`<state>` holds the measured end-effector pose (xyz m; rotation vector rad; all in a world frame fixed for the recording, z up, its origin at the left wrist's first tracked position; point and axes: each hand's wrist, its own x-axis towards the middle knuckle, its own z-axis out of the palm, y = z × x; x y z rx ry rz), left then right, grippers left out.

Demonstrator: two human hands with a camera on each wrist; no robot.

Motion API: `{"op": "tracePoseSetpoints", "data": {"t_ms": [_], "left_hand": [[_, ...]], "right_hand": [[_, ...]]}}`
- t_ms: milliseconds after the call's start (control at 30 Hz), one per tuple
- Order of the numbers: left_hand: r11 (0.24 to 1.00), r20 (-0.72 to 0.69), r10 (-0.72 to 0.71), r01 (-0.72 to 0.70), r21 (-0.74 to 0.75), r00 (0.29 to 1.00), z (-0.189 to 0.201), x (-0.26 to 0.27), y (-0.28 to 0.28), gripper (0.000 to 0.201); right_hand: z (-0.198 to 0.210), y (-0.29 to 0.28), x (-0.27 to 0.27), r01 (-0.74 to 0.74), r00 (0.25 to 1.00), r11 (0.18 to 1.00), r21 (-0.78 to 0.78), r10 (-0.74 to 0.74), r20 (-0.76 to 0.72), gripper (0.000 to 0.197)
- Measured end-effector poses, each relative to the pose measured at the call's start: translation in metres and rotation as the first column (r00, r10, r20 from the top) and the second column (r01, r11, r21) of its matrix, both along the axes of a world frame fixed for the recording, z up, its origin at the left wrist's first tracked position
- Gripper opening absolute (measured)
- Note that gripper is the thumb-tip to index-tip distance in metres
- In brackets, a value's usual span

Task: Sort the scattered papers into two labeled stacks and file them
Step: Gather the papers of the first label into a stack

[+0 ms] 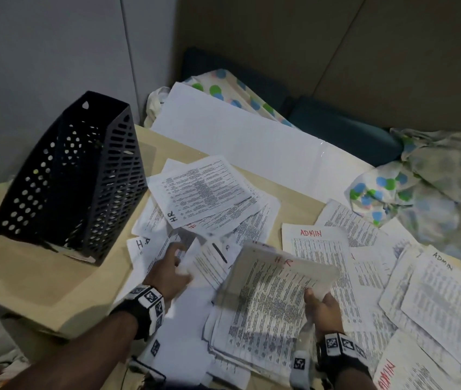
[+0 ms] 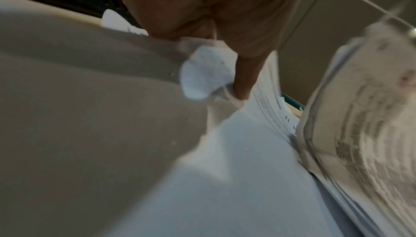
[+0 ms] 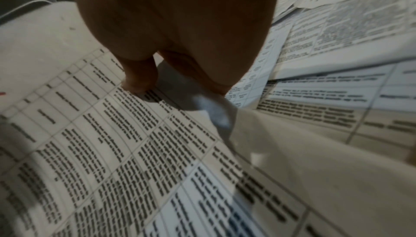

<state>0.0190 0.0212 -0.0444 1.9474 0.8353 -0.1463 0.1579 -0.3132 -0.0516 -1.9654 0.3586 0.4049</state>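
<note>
Scene: a person sorts printed sheets on a pale bench (image 1: pixel 55 282); a black perforated file holder (image 1: pixel 69 175) stands at the left rear, well apart from the hands.
Right hand (image 1: pixel 323 306): its grip is clamped on the near right edge of an HR sheaf (image 1: pixel 271 299), thumb on top, lifting it above the other papers.
Left hand (image 1: pixel 167 273): its grip pinches the corner of a white sheet (image 2: pixel 202 73) lying just beside the sheaf.
Other papers: loose HR sheets (image 1: pixel 204 192) lie fanned behind the hands; ADMIN sheets (image 1: pixel 319 249) spread to the right.
Handling, as a judgement: the paper is light, thin and floppy; the sheaf droops where unsupported, and the sheets likely slide on one another. Hold a sheaf at an edge, thumb above and fingers below, and support the far edge with the other hand.
Hard to make out: the printed text is unreadable; both wrist views are blurred; the sheet count in the sheaf cannot be told; the holder's contents are hidden behind its walls; the sheet at the lower right is cut off.
</note>
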Motion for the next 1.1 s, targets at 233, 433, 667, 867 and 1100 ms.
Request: {"op": "tracePoseSetpoints", "data": {"t_ms": [233, 433, 667, 867, 1100], "left_hand": [[0.965, 0.058, -0.261, 0.261, 0.006, 0.964, 0.035, 0.008, 0.000, 0.017], [1.000, 0.300, -0.001, -0.002, 0.010, 0.954, 0.100, 0.019, 0.044, 0.020], [0.971, 0.605, 0.157, -0.235, 0.051, 0.781, 0.164, 0.036, 0.075, 0.028], [0.991, 0.381, 0.109, -0.132, 0.035, 0.918, 0.120, 0.057, 0.030, 0.016], [0.987, 0.164, 0.115, -0.095, -0.129, 0.980, 0.034, 0.042, -0.047, 0.038]], "right_hand": [[0.000, -0.001, 0.004, 0.079, 0.996, 0.994, -0.080, -0.076, 0.038, 0.013], [0.010, -0.001, 0.003, 0.119, 0.992, 0.987, -0.105, -0.113, 0.057, 0.018], [0.021, 0.003, -0.004, 0.134, 0.991, 0.987, -0.091, -0.130, 0.042, 0.004], [0.033, 0.020, 0.003, 0.117, 0.992, 0.993, 0.007, -0.117, 0.040, 0.024], [0.062, 0.042, -0.003, -0.063, 0.995, 0.995, 0.072, 0.068, -0.069, 0.022]]}}
